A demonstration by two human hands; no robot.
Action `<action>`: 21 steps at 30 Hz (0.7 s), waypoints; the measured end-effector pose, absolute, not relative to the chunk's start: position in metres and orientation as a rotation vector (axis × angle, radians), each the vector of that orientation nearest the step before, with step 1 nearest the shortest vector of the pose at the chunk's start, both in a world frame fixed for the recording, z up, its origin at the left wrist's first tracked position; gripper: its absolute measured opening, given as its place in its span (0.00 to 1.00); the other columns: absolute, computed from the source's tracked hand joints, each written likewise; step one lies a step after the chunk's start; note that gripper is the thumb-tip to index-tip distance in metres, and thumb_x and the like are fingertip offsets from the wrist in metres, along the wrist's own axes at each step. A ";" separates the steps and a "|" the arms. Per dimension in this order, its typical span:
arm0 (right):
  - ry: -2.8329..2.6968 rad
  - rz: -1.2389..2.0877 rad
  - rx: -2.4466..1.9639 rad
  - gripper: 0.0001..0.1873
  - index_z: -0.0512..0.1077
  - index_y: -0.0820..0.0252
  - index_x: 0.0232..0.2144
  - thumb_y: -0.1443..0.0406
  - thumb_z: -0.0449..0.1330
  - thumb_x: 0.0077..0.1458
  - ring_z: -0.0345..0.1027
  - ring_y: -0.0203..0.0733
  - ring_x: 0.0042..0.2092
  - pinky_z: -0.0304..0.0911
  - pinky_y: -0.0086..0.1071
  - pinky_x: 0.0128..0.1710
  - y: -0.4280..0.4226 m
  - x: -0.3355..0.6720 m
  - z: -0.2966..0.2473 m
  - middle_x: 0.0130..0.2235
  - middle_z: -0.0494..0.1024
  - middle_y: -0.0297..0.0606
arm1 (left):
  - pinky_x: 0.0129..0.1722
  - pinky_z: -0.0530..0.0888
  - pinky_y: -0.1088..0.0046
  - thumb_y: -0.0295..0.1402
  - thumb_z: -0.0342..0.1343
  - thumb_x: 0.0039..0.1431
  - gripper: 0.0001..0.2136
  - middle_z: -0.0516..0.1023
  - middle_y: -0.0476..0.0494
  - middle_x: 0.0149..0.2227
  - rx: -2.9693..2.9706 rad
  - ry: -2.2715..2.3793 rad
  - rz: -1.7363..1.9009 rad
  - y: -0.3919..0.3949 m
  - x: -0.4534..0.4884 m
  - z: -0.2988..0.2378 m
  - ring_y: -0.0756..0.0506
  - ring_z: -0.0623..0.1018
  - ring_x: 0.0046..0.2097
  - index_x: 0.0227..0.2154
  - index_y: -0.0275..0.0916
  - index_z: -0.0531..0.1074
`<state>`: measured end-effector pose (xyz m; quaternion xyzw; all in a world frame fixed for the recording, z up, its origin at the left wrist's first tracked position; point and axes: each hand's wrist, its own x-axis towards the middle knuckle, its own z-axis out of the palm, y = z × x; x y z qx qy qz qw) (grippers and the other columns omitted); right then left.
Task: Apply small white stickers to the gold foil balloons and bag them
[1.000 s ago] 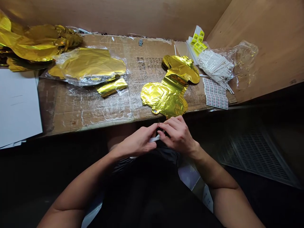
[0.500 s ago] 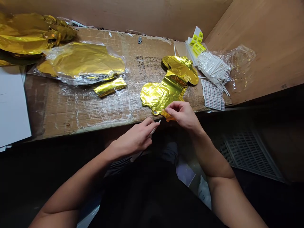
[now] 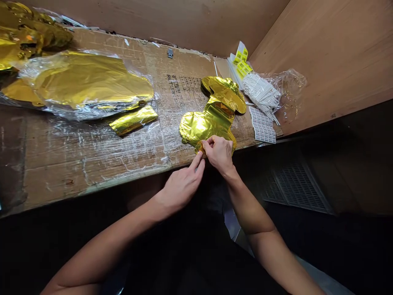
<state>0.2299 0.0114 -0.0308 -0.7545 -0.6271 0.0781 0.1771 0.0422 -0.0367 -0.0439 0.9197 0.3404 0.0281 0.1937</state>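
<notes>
A stack of flat gold foil balloons (image 3: 196,125) lies at the cardboard's front edge, bent across its middle. My right hand (image 3: 218,153) is closed, with thumb and forefinger pinching the near edge of the top balloon. Close beside it, my left hand (image 3: 184,184) reaches up with its forefinger against the same foil edge. A thin white straw was in that hand a moment ago; only a pale sliver between its fingers shows now, the rest being hidden.
White straws (image 3: 262,92) lie in a clear bag at the right, near yellow labels (image 3: 242,67) and a printed sticker sheet (image 3: 263,127). Bagged gold foil (image 3: 89,82) and a folded foil piece (image 3: 133,120) lie leftward on the cardboard (image 3: 123,153). Wooden panels (image 3: 322,53) rise behind and at right.
My left hand has moved up to the foil edge, bringing the straw's tip there. My right hand has shifted left to pinch the balloon's near edge. The view has swung slightly.
</notes>
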 end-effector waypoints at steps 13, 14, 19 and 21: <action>-2.257 0.276 -1.801 0.13 0.70 0.57 0.33 0.61 0.56 0.72 0.66 0.44 0.41 0.53 0.37 0.44 0.023 0.268 -0.034 0.37 0.77 0.38 | 0.51 0.84 0.56 0.17 0.46 0.63 0.37 0.40 0.22 0.80 2.420 0.831 0.267 -0.036 0.035 -0.060 0.32 0.84 0.57 0.76 0.36 0.52; -2.272 0.324 -1.762 0.12 0.70 0.57 0.34 0.60 0.57 0.71 0.66 0.43 0.40 0.53 0.36 0.44 0.025 0.269 -0.032 0.37 0.77 0.37 | 0.52 0.84 0.56 0.16 0.46 0.63 0.37 0.40 0.22 0.80 2.409 0.826 0.274 -0.036 0.034 -0.059 0.33 0.84 0.58 0.75 0.35 0.53; -2.317 0.421 -1.618 0.14 0.70 0.58 0.32 0.57 0.59 0.69 0.65 0.41 0.39 0.53 0.36 0.44 0.032 0.276 -0.031 0.35 0.74 0.35 | 0.53 0.83 0.58 0.15 0.47 0.59 0.36 0.43 0.28 0.80 2.380 0.825 0.263 -0.038 0.028 -0.048 0.35 0.85 0.55 0.71 0.37 0.61; -2.263 0.545 -1.601 0.17 0.68 0.58 0.28 0.57 0.57 0.69 0.63 0.39 0.36 0.53 0.35 0.42 0.036 0.279 -0.030 0.31 0.72 0.33 | 0.53 0.82 0.58 0.15 0.47 0.58 0.36 0.46 0.29 0.80 2.366 0.817 0.287 -0.037 0.027 -0.043 0.36 0.86 0.55 0.71 0.39 0.61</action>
